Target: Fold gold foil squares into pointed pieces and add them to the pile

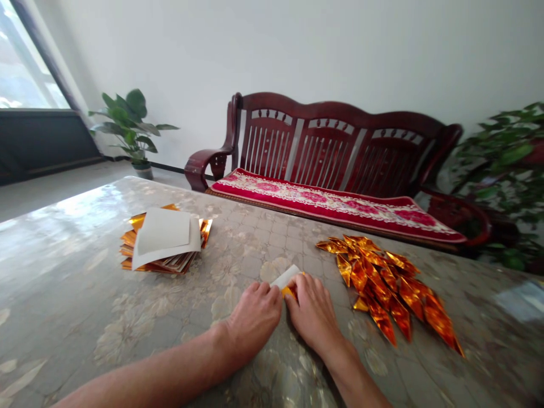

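Note:
Between my two hands is a sheet of gold foil paper [285, 276], partly folded, its pale back facing up and a bit of gold showing near my right thumb. My left hand [257, 314] is closed with its fingers curled on the paper's left part. Gripping the right part is my right hand [312, 309], thumb and fingers bent round it. Both hands rest low over the table and hide much of the sheet. To the right lies a pile of folded gold foil ingots [374, 275], pointed at their ends. On the left sits a stack of foil paper sheets [165, 232], mostly pale side up.
The table [204, 306] has a patterned, glossy cover. A clear plastic item [522, 300] lies blurred at its right edge. Behind it stands a dark red wooden bench [323, 147] with a red floral cushion [314, 197]. Potted plants [130, 122] stand at both sides.

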Motion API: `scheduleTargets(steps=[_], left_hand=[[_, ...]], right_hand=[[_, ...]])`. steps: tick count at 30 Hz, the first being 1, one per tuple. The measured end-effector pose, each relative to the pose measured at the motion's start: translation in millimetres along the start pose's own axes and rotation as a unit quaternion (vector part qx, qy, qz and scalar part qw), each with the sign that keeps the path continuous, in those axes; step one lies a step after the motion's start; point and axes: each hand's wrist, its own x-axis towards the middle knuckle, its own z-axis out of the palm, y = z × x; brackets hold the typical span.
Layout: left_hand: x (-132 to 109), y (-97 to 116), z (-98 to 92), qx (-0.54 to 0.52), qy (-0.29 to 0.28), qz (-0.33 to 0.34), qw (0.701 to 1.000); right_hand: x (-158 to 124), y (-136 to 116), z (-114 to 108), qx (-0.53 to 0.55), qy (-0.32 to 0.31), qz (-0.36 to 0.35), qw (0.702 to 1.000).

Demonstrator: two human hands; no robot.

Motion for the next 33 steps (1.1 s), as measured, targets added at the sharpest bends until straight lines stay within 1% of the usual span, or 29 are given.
scheduleTargets(steps=[4,9,12,15,18,21,24,26,28,31,33], left_hand=[[-1.3,-1.2,1.2,0.006,0.003,0.004,1.0],[-5.3,-6.4,3.9,0.008,0.024,0.031,0.999],[-8.1,-4.8,3.9,0.005,0.027,0.038,0.999],[-8.7,1.4,1.0,-0.003,0.032,0.043,0.999],[-3.8,3.6,-4.0,-0.038,0.05,0.041,0.997],[5.8,-3.3,-6.0,-0.092,0.074,0.041,0.992],[14.7,-12.9,-2.0,-0.148,0.062,0.066,0.985],[18.2,-15.6,2.2,-0.172,0.052,0.059,0.982],[19.3,-13.7,5.6,-0.185,0.053,0.039,0.98],[18.1,-5.2,7.3,-0.205,0.057,0.02,0.977],[17.1,0.5,7.2,-0.221,0.046,0.004,0.974]], right_hand=[[1.7,6.6,-2.4,0.038,-0.015,-0.007,0.999],[3.7,17.8,-4.8,0.104,-0.024,-0.035,0.994],[5.6,24.7,-4.8,0.147,-0.027,-0.041,0.988],[7.2,31.3,-3.2,0.19,-0.021,-0.009,0.982],[8.2,35.8,-0.8,0.206,0.023,0.047,0.977],[9.1,38.3,1.4,0.182,0.082,0.076,0.977],[9.9,40.7,2.6,0.121,0.118,0.074,0.983],[10.2,41.7,2.3,0.074,0.115,0.067,0.988],[10.3,41.2,0.8,0.037,0.098,0.065,0.992],[11.2,37.0,-2.7,0.001,0.076,0.072,0.994],[12.4,33.3,-4.9,-0.013,0.068,0.079,0.995]])
